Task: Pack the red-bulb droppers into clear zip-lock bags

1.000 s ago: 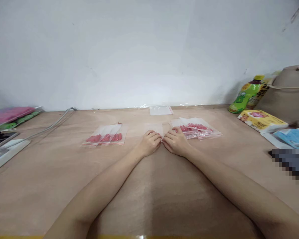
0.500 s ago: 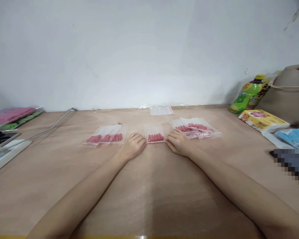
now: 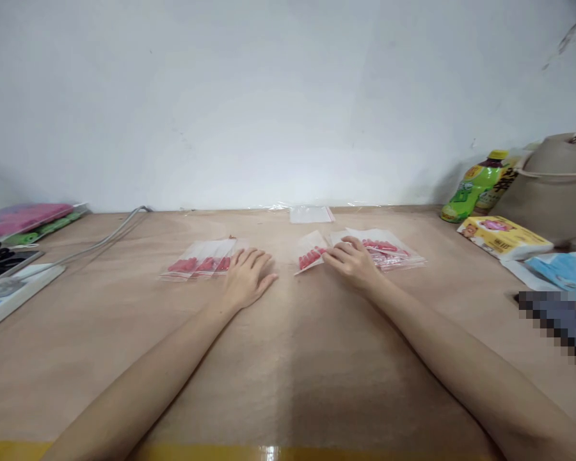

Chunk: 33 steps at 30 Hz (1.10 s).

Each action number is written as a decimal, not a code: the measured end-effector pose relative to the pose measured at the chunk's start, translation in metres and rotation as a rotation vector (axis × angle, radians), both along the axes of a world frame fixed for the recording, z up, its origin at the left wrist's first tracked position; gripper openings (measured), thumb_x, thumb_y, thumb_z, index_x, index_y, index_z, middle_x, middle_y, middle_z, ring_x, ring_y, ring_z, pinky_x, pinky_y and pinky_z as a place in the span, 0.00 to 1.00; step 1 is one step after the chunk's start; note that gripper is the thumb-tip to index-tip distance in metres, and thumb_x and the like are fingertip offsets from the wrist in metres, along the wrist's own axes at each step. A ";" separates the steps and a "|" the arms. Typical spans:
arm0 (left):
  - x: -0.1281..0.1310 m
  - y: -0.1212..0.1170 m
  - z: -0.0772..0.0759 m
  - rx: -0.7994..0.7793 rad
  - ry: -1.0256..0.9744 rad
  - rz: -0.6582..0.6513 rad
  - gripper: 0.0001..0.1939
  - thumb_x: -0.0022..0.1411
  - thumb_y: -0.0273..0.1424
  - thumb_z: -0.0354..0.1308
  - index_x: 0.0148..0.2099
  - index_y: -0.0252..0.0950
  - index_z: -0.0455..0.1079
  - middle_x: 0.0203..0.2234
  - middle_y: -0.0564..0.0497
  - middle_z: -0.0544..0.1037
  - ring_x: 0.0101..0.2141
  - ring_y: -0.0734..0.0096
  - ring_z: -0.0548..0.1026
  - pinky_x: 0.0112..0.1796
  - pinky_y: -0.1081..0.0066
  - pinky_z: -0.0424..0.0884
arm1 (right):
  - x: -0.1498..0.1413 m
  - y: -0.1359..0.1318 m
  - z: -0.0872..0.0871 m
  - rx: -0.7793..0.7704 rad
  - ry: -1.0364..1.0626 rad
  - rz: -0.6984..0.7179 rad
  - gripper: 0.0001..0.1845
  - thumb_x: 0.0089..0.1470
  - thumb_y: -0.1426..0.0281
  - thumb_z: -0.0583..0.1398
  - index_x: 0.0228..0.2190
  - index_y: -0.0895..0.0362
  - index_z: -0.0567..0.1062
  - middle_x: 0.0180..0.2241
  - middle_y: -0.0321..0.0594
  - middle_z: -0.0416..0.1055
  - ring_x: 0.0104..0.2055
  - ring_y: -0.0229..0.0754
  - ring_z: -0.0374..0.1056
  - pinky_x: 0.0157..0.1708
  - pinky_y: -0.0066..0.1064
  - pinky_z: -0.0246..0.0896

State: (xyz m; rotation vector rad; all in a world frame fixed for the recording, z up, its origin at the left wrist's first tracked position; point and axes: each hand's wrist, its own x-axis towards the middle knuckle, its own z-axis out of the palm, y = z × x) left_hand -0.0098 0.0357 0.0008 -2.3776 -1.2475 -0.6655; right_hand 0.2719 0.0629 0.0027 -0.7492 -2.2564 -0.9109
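My right hand (image 3: 351, 263) pinches one small clear bag of red pieces (image 3: 310, 251) at its right edge, and the bag tilts up off the wooden table (image 3: 288, 358). Just right of that hand lies a pile of similar filled bags (image 3: 388, 250). My left hand (image 3: 248, 278) rests flat on the table with fingers spread, holding nothing. Its fingertips are next to a row of filled bags (image 3: 202, 260) on the left. A stack of empty clear bags (image 3: 311, 214) sits by the wall.
A green bottle (image 3: 473, 186), a tan bag (image 3: 557, 186), a yellow packet (image 3: 503, 234) and blue packaging (image 3: 569, 269) crowd the right side. At the left are a white tray (image 3: 14, 288), pink and green items (image 3: 26, 218) and a grey cable (image 3: 100, 240).
Both hands were together at the bag's edge, then slid apart along it. Now my left hand has let go and lies flat, while my right hand lifts the bag toward the right.
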 end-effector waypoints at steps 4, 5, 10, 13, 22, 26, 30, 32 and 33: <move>-0.036 -0.010 0.011 0.016 0.070 0.299 0.24 0.60 0.46 0.48 0.51 0.35 0.65 0.52 0.40 0.65 0.55 0.51 0.57 0.56 0.49 0.39 | 0.037 -0.006 0.006 0.051 0.039 -0.162 0.11 0.54 0.77 0.52 0.30 0.56 0.73 0.29 0.37 0.73 0.33 0.37 0.62 0.50 0.37 0.45; -0.046 -0.010 0.015 -0.006 0.060 0.392 0.28 0.58 0.50 0.49 0.52 0.35 0.64 0.53 0.39 0.63 0.56 0.48 0.55 0.56 0.49 0.39 | 0.045 -0.010 0.005 0.039 0.060 -0.200 0.11 0.53 0.77 0.52 0.30 0.56 0.74 0.30 0.37 0.73 0.34 0.38 0.62 0.51 0.40 0.42; -0.085 -0.005 0.029 -0.410 0.072 0.637 0.42 0.49 0.59 0.47 0.60 0.41 0.56 0.58 0.38 0.56 0.56 0.39 0.54 0.50 0.45 0.50 | 0.056 -0.024 -0.002 -0.002 0.171 -0.251 0.14 0.49 0.72 0.54 0.39 0.55 0.73 0.39 0.41 0.72 0.43 0.44 0.63 0.55 0.51 0.30; -0.098 0.001 0.031 -0.553 0.124 0.577 0.36 0.53 0.54 0.45 0.59 0.40 0.58 0.55 0.41 0.62 0.53 0.47 0.61 0.48 0.55 0.59 | 0.042 -0.027 -0.008 0.017 0.228 -0.189 0.11 0.49 0.72 0.55 0.36 0.54 0.73 0.37 0.38 0.72 0.42 0.43 0.63 0.55 0.50 0.32; -0.110 0.011 0.036 -0.360 0.055 0.396 0.21 0.64 0.38 0.38 0.47 0.39 0.71 0.46 0.45 0.73 0.45 0.54 0.72 0.42 0.59 0.67 | 0.018 -0.033 -0.017 -0.156 0.121 0.090 0.08 0.52 0.75 0.54 0.30 0.55 0.73 0.31 0.39 0.70 0.38 0.40 0.62 0.45 0.37 0.52; -0.059 0.010 0.024 -0.067 -0.083 0.193 0.18 0.64 0.32 0.41 0.48 0.35 0.69 0.44 0.43 0.74 0.45 0.57 0.71 0.45 0.59 0.67 | 0.011 -0.032 -0.017 -0.214 0.128 0.122 0.08 0.52 0.76 0.54 0.30 0.57 0.73 0.28 0.39 0.70 0.34 0.38 0.61 0.37 0.32 0.54; 0.013 0.011 -0.001 -0.108 -0.083 -0.045 0.16 0.64 0.29 0.43 0.47 0.34 0.69 0.42 0.43 0.75 0.42 0.59 0.73 0.44 0.59 0.68 | -0.006 -0.026 -0.019 -0.248 0.133 0.111 0.08 0.52 0.75 0.54 0.32 0.58 0.73 0.30 0.40 0.71 0.35 0.39 0.61 0.39 0.33 0.52; 0.043 0.014 -0.011 -0.134 -0.078 -0.100 0.14 0.65 0.30 0.45 0.46 0.35 0.70 0.40 0.45 0.76 0.41 0.61 0.73 0.43 0.62 0.68 | -0.016 -0.021 -0.019 -0.262 0.154 0.082 0.09 0.53 0.74 0.54 0.36 0.59 0.72 0.32 0.41 0.71 0.36 0.40 0.61 0.40 0.34 0.51; 0.055 0.015 -0.014 -0.138 -0.087 -0.118 0.13 0.65 0.31 0.46 0.47 0.35 0.69 0.40 0.45 0.76 0.41 0.62 0.73 0.44 0.62 0.68 | -0.021 -0.018 -0.020 -0.266 0.166 0.064 0.11 0.53 0.73 0.54 0.38 0.59 0.72 0.33 0.41 0.71 0.36 0.40 0.61 0.41 0.35 0.50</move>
